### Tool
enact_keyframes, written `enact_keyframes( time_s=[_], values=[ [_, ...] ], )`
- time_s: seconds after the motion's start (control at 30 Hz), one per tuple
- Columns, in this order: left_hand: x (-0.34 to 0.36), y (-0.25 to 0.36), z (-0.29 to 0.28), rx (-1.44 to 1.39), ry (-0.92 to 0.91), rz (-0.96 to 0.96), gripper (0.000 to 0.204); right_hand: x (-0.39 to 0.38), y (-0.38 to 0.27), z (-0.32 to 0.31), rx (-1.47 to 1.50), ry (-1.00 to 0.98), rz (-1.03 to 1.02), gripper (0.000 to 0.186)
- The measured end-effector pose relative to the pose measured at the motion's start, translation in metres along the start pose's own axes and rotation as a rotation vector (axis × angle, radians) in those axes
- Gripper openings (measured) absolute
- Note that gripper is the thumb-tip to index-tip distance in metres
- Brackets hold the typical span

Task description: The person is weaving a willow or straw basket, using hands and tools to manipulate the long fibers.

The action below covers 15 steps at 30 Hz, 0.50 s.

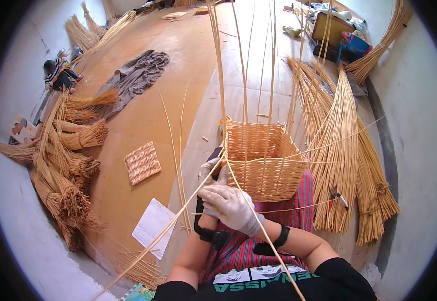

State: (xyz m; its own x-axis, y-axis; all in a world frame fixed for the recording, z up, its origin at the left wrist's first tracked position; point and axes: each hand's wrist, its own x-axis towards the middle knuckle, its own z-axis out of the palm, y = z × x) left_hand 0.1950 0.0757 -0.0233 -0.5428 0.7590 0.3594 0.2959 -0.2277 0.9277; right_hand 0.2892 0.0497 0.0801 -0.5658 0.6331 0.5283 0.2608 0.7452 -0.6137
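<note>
A square wicker basket (266,178), part woven, stands on my lap with long upright canes rising from its walls. My left hand (212,173), in a pale work glove, is closed at the basket's near left corner, its fingers pinching a thin cane (168,226) that runs toward the lower left. A second cane (241,188) leaves the same corner and passes over my right hand (231,205) toward the bottom edge. That gloved hand lies across my left wrist, its fingers stretched out side by side. What lies beneath its palm is hidden.
A woven square panel (143,163) and a white sheet of paper (153,228) lie on the floor at left. Cane bundles (336,155) and red-handled pruning shears (337,197) are at right. More bundles (68,185) line the left wall, near a seated person (60,74).
</note>
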Motion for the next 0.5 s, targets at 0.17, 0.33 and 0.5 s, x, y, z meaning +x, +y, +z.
enact_keyframes(
  time_s=[0.17, 0.33, 0.5],
  values=[
    [0.005, 0.001, -0.005, -0.316, -0.097, -0.176, 0.029, 0.03, 0.01, 0.023, -0.126, 0.176, -0.039, 0.041],
    [0.024, -0.006, -0.023, -0.687, -0.411, -0.396, 0.028, 0.027, 0.011, 0.005, -0.061, 0.143, -0.057, 0.027],
    [0.062, -0.005, -0.052, -0.448, -0.649, -0.339, 0.024, 0.003, 0.0, -0.021, -0.14, 0.191, 0.059, 0.021]
  ],
)
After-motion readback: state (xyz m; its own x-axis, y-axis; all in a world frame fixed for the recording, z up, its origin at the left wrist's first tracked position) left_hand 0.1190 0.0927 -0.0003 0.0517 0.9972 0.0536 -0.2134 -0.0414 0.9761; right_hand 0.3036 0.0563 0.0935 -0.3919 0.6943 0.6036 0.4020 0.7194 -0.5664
